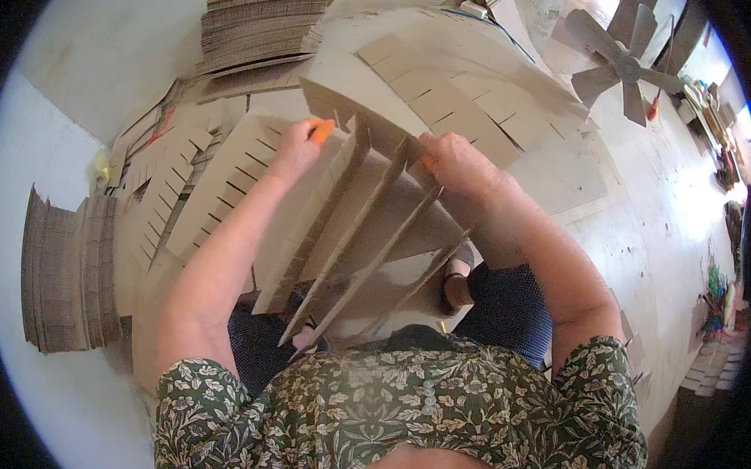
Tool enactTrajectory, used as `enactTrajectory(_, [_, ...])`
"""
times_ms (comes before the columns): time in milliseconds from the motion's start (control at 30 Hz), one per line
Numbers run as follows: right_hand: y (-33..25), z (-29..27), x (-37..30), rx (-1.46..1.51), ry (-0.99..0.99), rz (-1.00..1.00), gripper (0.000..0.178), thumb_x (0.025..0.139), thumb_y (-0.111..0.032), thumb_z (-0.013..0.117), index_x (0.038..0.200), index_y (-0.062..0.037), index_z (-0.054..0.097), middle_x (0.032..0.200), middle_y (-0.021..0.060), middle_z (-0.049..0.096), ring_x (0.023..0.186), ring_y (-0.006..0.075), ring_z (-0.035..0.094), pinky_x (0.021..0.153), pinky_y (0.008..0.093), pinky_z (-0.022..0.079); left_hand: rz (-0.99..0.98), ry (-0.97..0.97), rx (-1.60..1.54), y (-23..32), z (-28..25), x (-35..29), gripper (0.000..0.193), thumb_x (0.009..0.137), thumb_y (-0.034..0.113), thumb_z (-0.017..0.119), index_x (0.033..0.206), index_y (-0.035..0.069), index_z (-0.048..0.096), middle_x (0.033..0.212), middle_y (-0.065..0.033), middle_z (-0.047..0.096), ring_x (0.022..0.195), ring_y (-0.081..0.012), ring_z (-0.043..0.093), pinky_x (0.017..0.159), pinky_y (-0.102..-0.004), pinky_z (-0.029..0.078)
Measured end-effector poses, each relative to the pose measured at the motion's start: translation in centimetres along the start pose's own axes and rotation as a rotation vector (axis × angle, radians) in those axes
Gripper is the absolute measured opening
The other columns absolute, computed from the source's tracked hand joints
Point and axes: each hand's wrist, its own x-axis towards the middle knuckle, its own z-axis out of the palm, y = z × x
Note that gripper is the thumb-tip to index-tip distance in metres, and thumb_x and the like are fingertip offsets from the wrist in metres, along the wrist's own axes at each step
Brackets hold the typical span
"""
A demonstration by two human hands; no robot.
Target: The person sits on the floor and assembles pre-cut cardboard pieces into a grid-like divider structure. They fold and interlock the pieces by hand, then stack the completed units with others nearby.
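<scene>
Between our two hands, above our lap, is a partition (310, 230) of brown cardboard, with long slats running from a cross sheet (321, 100) at the far side down toward our body. The slats stand on edge, side by side with gaps between them, their near ends fanned toward our left leg.

Our right hand (462, 163) is at the far edge of the cross sheet, its fingers closed and pinching the cardboard. Our left hand (298, 151) is at the far end of the leftmost slat, fingers curled; we cannot tell whether they pinch it or only touch it. Orange covers (321, 131) show on the fingertips of both hands.

Just beside the partition on our left lie flat slotted sheets (240, 166), their cuts set in rows. Beyond our right hand, another slotted sheet (436, 90) lies flat. Past the left sheets rises a tall stack of cardboard strips (263, 28), and near the pale wall (49, 136) at far left is a second stack (68, 271).

Below the partition, we see our dark trousers (506, 311) and a sandalled foot (457, 284). Well apart, at upper right, is a grey fan (626, 65) above the pale floor (636, 212).
</scene>
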Motion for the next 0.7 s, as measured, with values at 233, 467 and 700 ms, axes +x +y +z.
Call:
enactTrajectory(233, [0.6, 0.7, 1.5, -0.03, -0.034, 0.023, 0.015, 0.082, -0.011, 0.057, 0.091, 0.0014, 0.055, 0.084, 0.0254, 0.061, 0.088, 0.043, 0.059, 0.076, 0.0481, 0.047, -0.034, 0.11, 0.945, -9.9, -2.5, -2.1, 0.066, 0.086, 0.041, 0.063, 0.134, 0.003, 0.037, 0.13, -0.0129, 0.048, 0.124, -0.0325, 0.041, 0.104, -0.0529, 0.029])
enactTrajectory(467, [2.0, 1.3, 0.7, 0.017, -0.009, -0.063, 0.02, 0.083, -0.009, 0.059, 0.101, 0.0004, 0.058, 0.085, 0.0248, 0.062, 0.088, 0.0419, 0.06, 0.074, 0.0453, 0.049, -0.274, -0.039, 0.785, -10.0, -1.8, 0.0, 0.057, 0.083, 0.043, 0.064, 0.124, 0.006, 0.049, 0.125, -0.0176, 0.051, 0.121, -0.035, 0.044, 0.098, -0.0482, 0.039])
enactTrajectory(700, [0.6, 0.3, -0.3, 0.03, -0.021, -0.087, 0.022, 0.084, -0.008, 0.058, 0.104, -0.0004, 0.058, 0.08, 0.0243, 0.062, 0.082, 0.0411, 0.061, 0.072, 0.0448, 0.049, -0.18, -0.001, 0.843, -11.8, -2.2, 1.8, 0.028, 0.087, 0.026, 0.057, 0.099, 0.001, 0.063, 0.1, -0.0206, 0.063, 0.097, -0.039, 0.059, 0.082, -0.0477, 0.049])
